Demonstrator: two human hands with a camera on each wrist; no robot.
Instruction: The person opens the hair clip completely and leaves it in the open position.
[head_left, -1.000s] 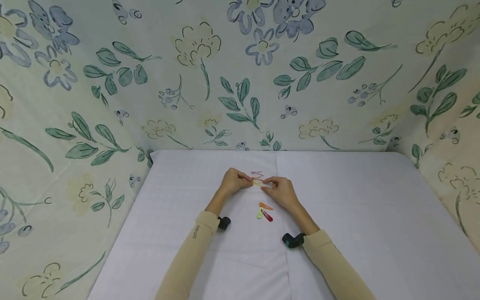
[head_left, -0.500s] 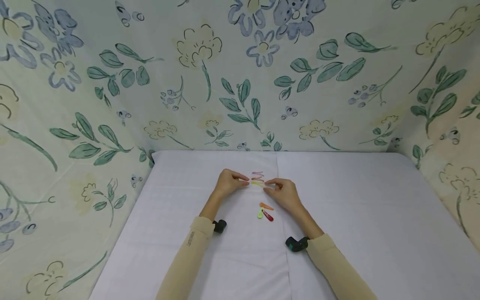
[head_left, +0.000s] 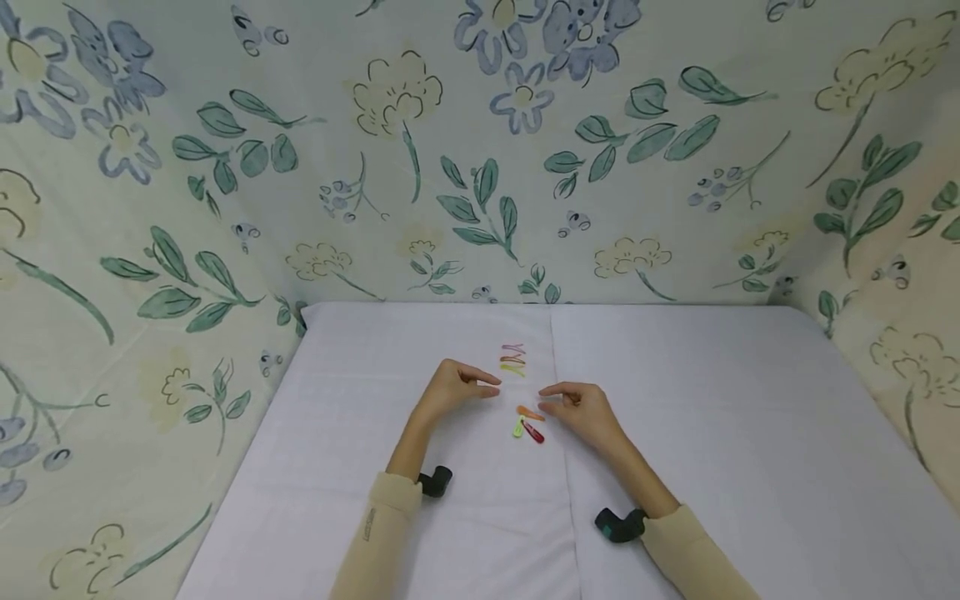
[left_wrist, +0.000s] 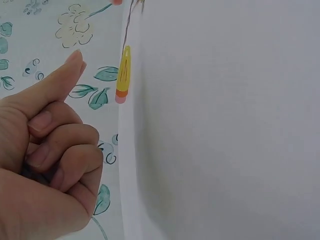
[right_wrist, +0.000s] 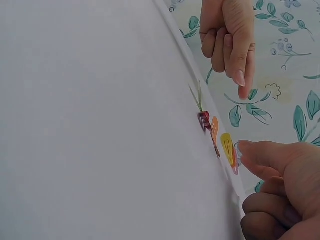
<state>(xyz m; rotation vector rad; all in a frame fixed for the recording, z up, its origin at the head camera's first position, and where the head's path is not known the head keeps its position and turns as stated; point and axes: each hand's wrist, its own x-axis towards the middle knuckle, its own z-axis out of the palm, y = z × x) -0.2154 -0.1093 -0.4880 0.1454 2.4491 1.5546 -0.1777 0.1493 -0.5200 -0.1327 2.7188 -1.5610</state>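
Three snap hair clips lie in a column: pink (head_left: 513,348), orange-brown (head_left: 513,359) and yellow (head_left: 513,370). Nearer the person is a loose group of an orange hair clip (head_left: 530,413), a yellow-green hair clip (head_left: 518,428) and a red hair clip (head_left: 533,432). My left hand (head_left: 456,392) hovers to the left between column and group, thumb and forefinger extended, holding nothing. Just right of the orange clip, my right hand (head_left: 588,412) also holds nothing, its thumb and forefinger apart. In the left wrist view, the left hand's other fingers (left_wrist: 70,142) are loosely curled.
A white cloth (head_left: 690,433) covers the table, with a seam running front to back near the clips. Floral fabric (head_left: 480,150) hangs behind the table and at both sides. Dark wrist cameras (head_left: 621,526) sit near the sleeves.
Both hands have let go of the yellow clip, which now lies below the orange-brown one. They have moved apart and back towards the person, the right hand coming beside the nearer group.
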